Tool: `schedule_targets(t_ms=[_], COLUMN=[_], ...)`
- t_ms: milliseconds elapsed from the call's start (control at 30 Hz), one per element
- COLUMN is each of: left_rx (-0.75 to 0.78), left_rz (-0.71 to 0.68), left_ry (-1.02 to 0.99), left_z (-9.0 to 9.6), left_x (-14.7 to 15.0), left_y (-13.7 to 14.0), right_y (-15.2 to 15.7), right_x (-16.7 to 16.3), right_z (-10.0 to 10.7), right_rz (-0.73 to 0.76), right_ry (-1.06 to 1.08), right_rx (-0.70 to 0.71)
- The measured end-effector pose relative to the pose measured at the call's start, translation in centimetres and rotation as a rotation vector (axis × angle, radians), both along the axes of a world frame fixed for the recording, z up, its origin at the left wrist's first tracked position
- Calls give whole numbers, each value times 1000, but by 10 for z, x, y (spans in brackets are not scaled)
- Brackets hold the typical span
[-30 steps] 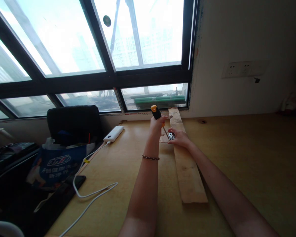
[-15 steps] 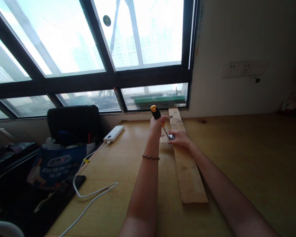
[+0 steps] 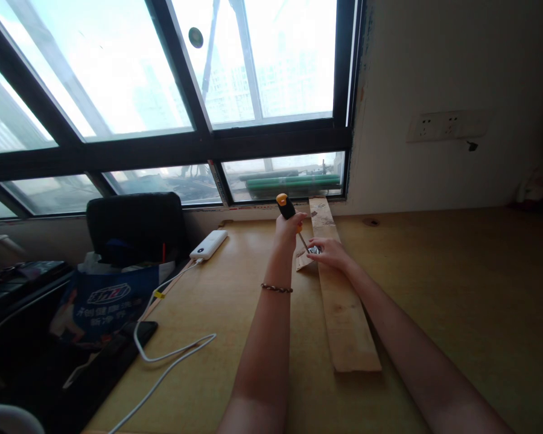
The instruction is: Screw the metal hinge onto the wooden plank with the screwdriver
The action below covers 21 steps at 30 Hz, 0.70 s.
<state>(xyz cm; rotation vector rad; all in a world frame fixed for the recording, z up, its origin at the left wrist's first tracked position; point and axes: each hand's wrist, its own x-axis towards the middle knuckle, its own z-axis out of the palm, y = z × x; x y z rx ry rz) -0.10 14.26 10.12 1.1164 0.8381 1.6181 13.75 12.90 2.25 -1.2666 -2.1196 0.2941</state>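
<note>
My left hand [image 3: 288, 226] is wrapped round a screwdriver [image 3: 286, 206] with a black and yellow handle. Its shaft slants down to the right, and the tip meets a small shiny metal piece [image 3: 314, 249] whose kind I cannot make out. The fingers of my right hand [image 3: 330, 252] close on that metal piece from the right. Beneath it a short flat piece of wood [image 3: 303, 261] sticks out to the left, tilted. A long wooden plank [image 3: 346, 325] lies under my right hand, running from the window side towards me.
On the wooden table [image 3: 434, 313], a white power bank [image 3: 209, 245] with a white cable [image 3: 176, 351] lies at the left edge. A black chair [image 3: 136, 223] and a blue bag [image 3: 113, 301] stand left of the table. Wall sockets [image 3: 450, 125] are at the right, beyond the table.
The short piece of wood has tilted, its left end dropping slightly towards me. The metal piece has turned a little with it. Both hands stay nearly in place.
</note>
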Motion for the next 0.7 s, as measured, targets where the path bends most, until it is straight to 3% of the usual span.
schedule_targets(t_ms=[367, 700], left_rx=[-21, -2], left_rz=[-3, -10], left_ry=[4, -54], left_z=[0, 7], left_x=[-1, -7], left_y=[-1, -4], right_y=[2, 4], right_x=[1, 0], right_z=[-1, -1], right_rz=[-10, -3], right_ry=[5, -37], right_rx=[-77, -52])
